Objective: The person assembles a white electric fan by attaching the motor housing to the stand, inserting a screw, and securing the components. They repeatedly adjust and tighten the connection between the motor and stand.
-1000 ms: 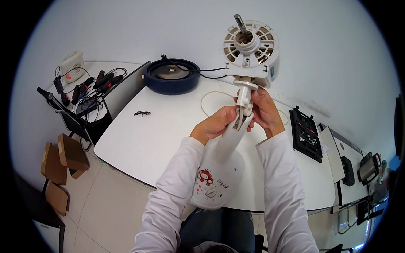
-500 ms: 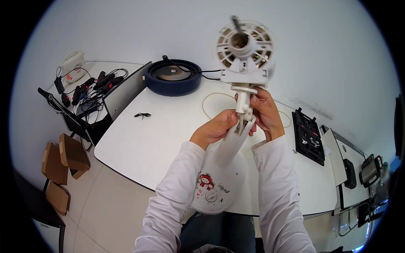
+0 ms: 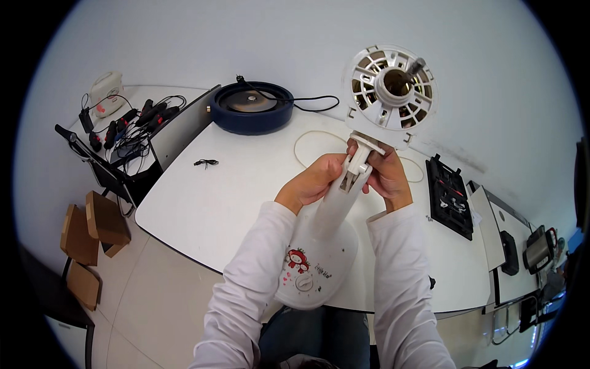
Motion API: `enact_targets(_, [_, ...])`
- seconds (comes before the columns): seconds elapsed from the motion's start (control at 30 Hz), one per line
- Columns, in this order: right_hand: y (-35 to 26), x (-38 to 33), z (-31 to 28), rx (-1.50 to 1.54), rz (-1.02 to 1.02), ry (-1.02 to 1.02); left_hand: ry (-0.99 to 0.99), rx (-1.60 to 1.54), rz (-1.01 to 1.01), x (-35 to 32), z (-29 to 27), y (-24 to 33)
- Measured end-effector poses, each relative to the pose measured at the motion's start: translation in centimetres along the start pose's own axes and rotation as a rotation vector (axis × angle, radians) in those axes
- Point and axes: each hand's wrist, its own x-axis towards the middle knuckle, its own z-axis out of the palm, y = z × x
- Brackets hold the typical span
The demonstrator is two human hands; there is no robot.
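A white desk fan, without blades or grille, stands at the table's front edge. Its base carries a red cartoon print and a round knob. My left hand is closed around the top of the fan's neck, thumb near the hinge slot. On the other side, my right hand grips the hinge just under the motor head, some of its fingers hidden behind the part. The round slotted motor head leans to the right above both hands, its metal shaft sticking out.
A dark blue round appliance with a black cord sits at the back left. A small black cable lies on the white table. An open black tool case is at right. Cardboard boxes and a cable-covered side table stand left.
The motor head has swung right and downward, and its shaft now points to the upper right. My hands keep their hold at the neck and hinge with little shift.
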Motion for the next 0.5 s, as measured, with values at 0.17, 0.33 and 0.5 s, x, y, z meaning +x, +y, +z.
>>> enact_targets(0.17, [-0.1,-0.7,-1.1,0.022,0.087,-0.007,0.012,-0.033,-0.015,-0.1,0.1,0.1])
enact_targets(0.33, [0.2,-1.1,-1.6,0.060,0.052,-0.098,0.030,-0.074,0.002,-0.2,0.7,0.4])
enact_targets(0.5, [1.5,-1.3,-1.5,0.105,0.113,0.018,0.049,-0.010,0.048,-0.9,0.6,0.6])
